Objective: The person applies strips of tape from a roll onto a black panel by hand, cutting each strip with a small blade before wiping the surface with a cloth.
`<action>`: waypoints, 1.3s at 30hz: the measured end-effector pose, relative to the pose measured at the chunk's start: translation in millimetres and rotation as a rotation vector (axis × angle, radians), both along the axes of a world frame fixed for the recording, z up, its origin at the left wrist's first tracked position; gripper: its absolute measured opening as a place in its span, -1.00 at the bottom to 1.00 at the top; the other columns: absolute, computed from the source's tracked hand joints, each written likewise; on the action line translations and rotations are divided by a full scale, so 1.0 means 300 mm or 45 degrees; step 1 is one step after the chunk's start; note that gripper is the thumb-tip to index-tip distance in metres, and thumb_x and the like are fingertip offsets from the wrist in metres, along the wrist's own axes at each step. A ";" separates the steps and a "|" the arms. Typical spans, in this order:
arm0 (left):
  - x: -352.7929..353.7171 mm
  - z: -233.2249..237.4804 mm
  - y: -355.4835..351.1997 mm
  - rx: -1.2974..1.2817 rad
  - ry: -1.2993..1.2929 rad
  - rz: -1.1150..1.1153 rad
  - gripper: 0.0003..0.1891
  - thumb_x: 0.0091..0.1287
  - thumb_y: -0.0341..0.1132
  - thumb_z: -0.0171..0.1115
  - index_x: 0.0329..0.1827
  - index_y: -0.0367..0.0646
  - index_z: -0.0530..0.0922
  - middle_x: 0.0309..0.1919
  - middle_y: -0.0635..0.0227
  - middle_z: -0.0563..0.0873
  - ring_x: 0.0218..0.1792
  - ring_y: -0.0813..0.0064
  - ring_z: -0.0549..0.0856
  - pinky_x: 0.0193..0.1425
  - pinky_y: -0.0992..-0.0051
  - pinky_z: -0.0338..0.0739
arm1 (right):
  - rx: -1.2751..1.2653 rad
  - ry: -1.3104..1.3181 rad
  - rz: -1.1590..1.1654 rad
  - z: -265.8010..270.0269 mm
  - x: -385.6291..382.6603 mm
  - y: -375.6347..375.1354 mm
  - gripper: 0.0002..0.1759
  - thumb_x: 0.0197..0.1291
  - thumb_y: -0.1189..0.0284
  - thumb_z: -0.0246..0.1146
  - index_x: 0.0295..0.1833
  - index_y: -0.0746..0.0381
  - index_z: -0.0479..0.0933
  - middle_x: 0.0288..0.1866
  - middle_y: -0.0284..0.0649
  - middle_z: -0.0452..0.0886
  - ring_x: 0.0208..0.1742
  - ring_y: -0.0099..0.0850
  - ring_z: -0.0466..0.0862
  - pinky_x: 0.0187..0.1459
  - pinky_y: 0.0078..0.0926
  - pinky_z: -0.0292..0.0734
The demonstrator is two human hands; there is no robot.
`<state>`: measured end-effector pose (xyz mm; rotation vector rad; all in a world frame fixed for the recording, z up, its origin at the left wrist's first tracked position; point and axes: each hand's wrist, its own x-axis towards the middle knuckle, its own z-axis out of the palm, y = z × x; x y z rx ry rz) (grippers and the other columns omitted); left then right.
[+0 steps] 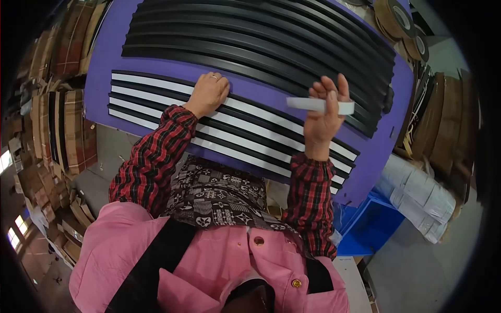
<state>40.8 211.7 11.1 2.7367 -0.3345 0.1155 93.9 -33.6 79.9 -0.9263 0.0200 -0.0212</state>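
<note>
Black strips with white tape bands point(250, 136) lie side by side across the near part of the purple table point(99, 99). My left hand point(210, 94) rests on the uppermost of these strips, its fingers curled together and pointing down. Whatever sits under those fingertips is hidden. Held up above the right part of the strips, my right hand point(322, 122) grips a roll of white tape point(344, 108), seen nearly edge-on. The tape's flat end sticks out to the left of the thumb. Beyond both hands lies a wide set of plain black ridged strips point(250, 49).
Several brown tape rolls point(396, 21) stand at the table's far right corner. A blue bin point(370, 224) and a plastic-wrapped bundle point(417, 195) are at the lower right. Stacked cardboard point(68, 130) lines the left side, with more cardboard point(438, 120) at right.
</note>
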 end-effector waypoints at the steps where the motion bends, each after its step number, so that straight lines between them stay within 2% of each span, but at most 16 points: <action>1: -0.010 0.037 -0.011 -0.020 0.032 0.050 -0.84 0.20 -0.32 0.03 -0.33 -0.23 0.48 -0.43 0.23 0.53 -0.30 0.27 0.51 -0.23 0.36 0.36 | 0.019 0.001 0.009 0.005 0.010 0.061 -0.55 0.14 0.49 0.04 0.18 0.27 0.20 -0.10 -0.16 0.46 -0.16 -0.46 0.51 -0.11 -0.54 0.47; 2: -0.011 0.072 -0.025 -0.042 0.033 0.045 -0.84 0.20 -0.32 0.03 -0.33 -0.23 0.48 -0.43 0.23 0.53 -0.30 0.27 0.51 -0.23 0.36 0.36 | 0.017 0.015 0.018 0.010 0.014 0.120 -0.54 0.14 0.48 0.04 0.18 0.26 0.20 -0.10 -0.17 0.45 -0.16 -0.47 0.51 -0.11 -0.54 0.46; 4: -0.012 0.151 -0.072 -1.094 0.139 0.408 -0.78 0.27 -0.26 0.02 -0.21 -0.26 0.47 -0.35 0.39 0.51 -0.20 0.48 0.50 -0.19 0.48 0.40 | 0.017 0.040 0.054 0.019 0.006 0.225 -0.55 0.15 0.47 0.04 0.18 0.24 0.20 -0.09 -0.19 0.43 -0.15 -0.48 0.50 -0.11 -0.56 0.45; 6: -0.011 0.201 -0.112 -2.088 0.586 0.559 -0.74 0.28 -0.22 0.04 -0.13 -0.25 0.46 -0.30 0.44 0.50 -0.20 0.63 0.49 -0.23 0.61 0.42 | -0.009 0.043 0.105 0.012 -0.013 0.313 -0.54 0.16 0.45 0.03 0.20 0.22 0.18 -0.08 -0.18 0.43 -0.13 -0.45 0.49 -0.09 -0.50 0.44; 10: -0.024 0.204 0.023 -2.361 0.593 0.573 -0.82 0.24 -0.31 0.10 -0.19 -0.23 0.49 -0.47 0.47 0.51 -0.48 0.68 0.48 -0.38 0.70 0.38 | 0.103 -0.038 0.134 -0.001 -0.018 0.386 -0.41 0.15 0.28 0.06 0.28 0.12 0.05 0.02 -0.14 0.40 0.00 -0.29 0.45 0.07 -0.31 0.34; 14: -0.070 0.177 0.436 -1.703 0.418 0.915 -0.87 0.22 -0.35 0.12 -0.29 -0.23 0.54 -0.56 0.54 0.48 -0.54 0.76 0.42 -0.44 0.76 0.32 | 0.146 0.007 -0.108 0.040 -0.030 0.249 -0.18 0.09 0.07 0.09 0.35 0.09 -0.17 0.16 -0.10 0.25 0.15 -0.26 0.32 0.19 -0.30 0.21; 16: -0.102 0.216 0.587 -1.535 0.536 0.822 -0.86 0.22 -0.35 0.13 -0.29 -0.23 0.55 -0.57 0.57 0.47 -0.54 0.77 0.40 -0.44 0.76 0.32 | -0.205 -0.069 -0.043 0.038 -0.065 0.275 -0.12 0.07 0.03 0.09 0.36 0.08 -0.23 0.19 -0.06 0.23 0.22 -0.23 0.26 0.25 -0.29 0.11; 18: -0.100 0.237 0.672 -1.452 0.461 0.840 -0.85 0.21 -0.34 0.13 -0.27 -0.23 0.56 -0.58 0.58 0.46 -0.54 0.77 0.38 -0.44 0.76 0.31 | -0.208 -0.112 0.018 0.023 -0.101 0.348 -0.05 0.01 0.13 0.19 0.36 0.10 -0.27 0.21 -0.05 0.20 0.25 -0.21 0.22 0.28 -0.27 0.03; 20: -0.094 0.239 0.722 -1.468 0.419 0.860 -0.86 0.21 -0.33 0.13 -0.30 -0.22 0.55 -0.58 0.57 0.46 -0.54 0.77 0.38 -0.44 0.75 0.31 | -0.871 -0.247 -0.041 -0.004 -0.102 0.427 -0.04 -0.08 0.22 0.28 0.35 0.15 -0.17 0.21 -0.04 0.20 0.28 -0.21 0.18 0.28 -0.24 0.00; 21: -0.096 0.226 0.747 -1.460 0.422 0.856 -0.86 0.21 -0.33 0.13 -0.30 -0.22 0.55 -0.58 0.57 0.46 -0.54 0.77 0.38 -0.44 0.75 0.31 | -1.482 -0.519 -0.026 -0.013 -0.095 0.460 -0.10 -0.14 0.28 0.33 0.31 0.19 0.02 0.10 -0.08 0.34 0.22 -0.25 0.27 0.25 -0.20 0.02; 23: -0.095 0.179 0.810 -1.498 0.387 0.958 -0.90 0.17 -0.38 0.17 -0.38 -0.24 0.55 -0.55 0.52 0.50 -0.54 0.74 0.41 -0.45 0.71 0.35 | -2.049 -0.429 0.134 -0.026 -0.076 0.536 -0.24 -0.09 0.24 0.29 0.24 0.23 0.17 -0.14 -0.18 0.51 0.00 -0.28 0.46 0.21 -0.17 0.08; 24: -0.087 0.170 0.839 -1.495 0.393 0.949 -0.90 0.17 -0.38 0.17 -0.38 -0.24 0.55 -0.55 0.52 0.50 -0.54 0.74 0.41 -0.45 0.71 0.35 | -2.090 -0.398 0.226 -0.079 -0.057 0.544 -0.46 -0.04 0.25 0.25 0.07 0.24 0.36 -0.36 -0.23 0.55 -0.25 -0.25 0.52 0.06 -0.26 0.27; 25: -0.080 0.160 0.867 -1.408 0.433 0.952 -0.90 0.16 -0.38 0.18 -0.40 -0.23 0.54 -0.54 0.51 0.51 -0.53 0.73 0.42 -0.43 0.70 0.35 | -2.093 -0.390 0.223 -0.123 -0.047 0.563 -0.46 -0.04 0.25 0.25 0.07 0.24 0.36 -0.36 -0.23 0.55 -0.25 -0.25 0.52 0.06 -0.26 0.27; 28: -0.024 0.123 0.939 -1.163 0.451 0.970 -0.89 0.16 -0.36 0.18 -0.39 -0.22 0.53 -0.54 0.54 0.50 -0.50 0.74 0.42 -0.39 0.70 0.33 | -1.736 -0.326 0.197 -0.176 -0.028 0.645 -0.71 0.00 0.21 0.20 -0.32 0.24 0.49 -0.41 -0.16 0.52 -0.32 -0.22 0.51 -0.27 -0.31 0.39; 34: 0.054 0.009 1.052 -1.011 0.422 0.976 -0.87 0.14 -0.34 0.21 -0.37 -0.23 0.54 -0.51 0.55 0.53 -0.47 0.76 0.42 -0.34 0.73 0.31 | -2.285 -0.435 0.029 -0.184 0.009 0.773 -0.74 -0.09 0.20 0.24 -0.38 0.17 0.47 -0.42 -0.23 0.48 -0.32 -0.27 0.47 -0.34 -0.31 0.37; 39: 0.056 0.011 1.047 -1.030 0.423 1.051 -0.83 0.10 -0.33 0.26 -0.33 -0.25 0.58 -0.48 0.49 0.59 -0.47 0.74 0.45 -0.32 0.73 0.35 | -2.304 -0.387 0.028 -0.189 0.003 0.785 -0.73 -0.09 0.20 0.25 -0.38 0.17 0.49 -0.41 -0.21 0.49 -0.33 -0.25 0.47 -0.30 -0.31 0.36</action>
